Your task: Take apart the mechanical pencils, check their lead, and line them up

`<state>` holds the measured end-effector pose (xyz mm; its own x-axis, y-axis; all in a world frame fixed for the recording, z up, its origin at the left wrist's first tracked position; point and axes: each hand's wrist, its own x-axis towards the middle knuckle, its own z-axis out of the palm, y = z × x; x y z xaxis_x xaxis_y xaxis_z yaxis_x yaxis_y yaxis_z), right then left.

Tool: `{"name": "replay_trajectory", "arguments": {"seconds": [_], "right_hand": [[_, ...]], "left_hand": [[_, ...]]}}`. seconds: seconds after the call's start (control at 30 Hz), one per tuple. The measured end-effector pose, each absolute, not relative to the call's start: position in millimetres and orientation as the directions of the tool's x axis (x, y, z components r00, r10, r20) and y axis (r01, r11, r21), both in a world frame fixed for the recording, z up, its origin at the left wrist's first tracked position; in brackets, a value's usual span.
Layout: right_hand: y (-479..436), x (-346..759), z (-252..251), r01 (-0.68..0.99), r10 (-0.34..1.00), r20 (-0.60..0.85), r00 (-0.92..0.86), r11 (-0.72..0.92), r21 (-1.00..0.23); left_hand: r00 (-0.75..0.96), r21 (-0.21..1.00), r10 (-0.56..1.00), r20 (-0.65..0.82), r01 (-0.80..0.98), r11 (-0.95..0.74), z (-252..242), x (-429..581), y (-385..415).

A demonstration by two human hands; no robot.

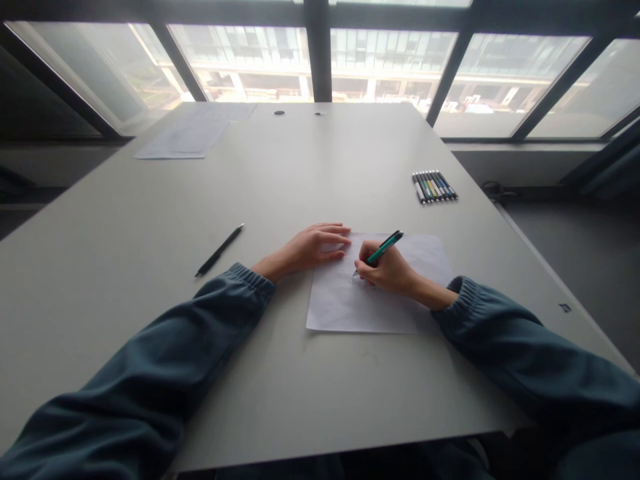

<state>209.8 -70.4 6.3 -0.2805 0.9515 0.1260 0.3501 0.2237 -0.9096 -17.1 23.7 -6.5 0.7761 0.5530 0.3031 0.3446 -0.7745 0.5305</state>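
Observation:
A white sheet of paper (350, 313) lies on the table in front of me, with faint small marks near its upper left. My right hand (387, 268) is closed round a green and black pen (384, 247), its tip at the paper's surface. Resting flat at the sheet's upper left corner, my left hand (320, 245) has its fingers stretched out and holds nothing. A black pen (220, 251) lies on the table to the left of that hand.
A row of several pens (435, 187) sits on the white table (280, 393) toward the right edge. More paper sheets (180, 133) lie at the far left corner. Windows (390, 67) stand beyond the table's far edge, where a round dark grommet (279, 113) shows.

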Motion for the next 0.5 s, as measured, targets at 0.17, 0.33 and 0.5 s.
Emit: {"name": "replay_trajectory", "arguments": {"seconds": [0.17,0.33,0.5], "right_hand": [[-70.4,210.1,7.9,0.357,0.947,0.139,-0.291,0.242,-0.902],[-69.8,209.8,8.2,0.375,0.941,0.152,-0.302,0.264,-0.889],[-68.0,209.9,5.3,0.385,0.936,0.159,-0.314,0.279,-0.880]], "left_hand": [[0.772,0.528,0.558,0.304,0.351,-0.774,-3.7,-16.6,21.8],[0.774,0.526,0.555,0.305,0.349,-0.776,-1.9,-16.6,21.1],[0.773,0.525,0.556,0.305,0.350,-0.776,-2.7,-16.6,22.0]]}}
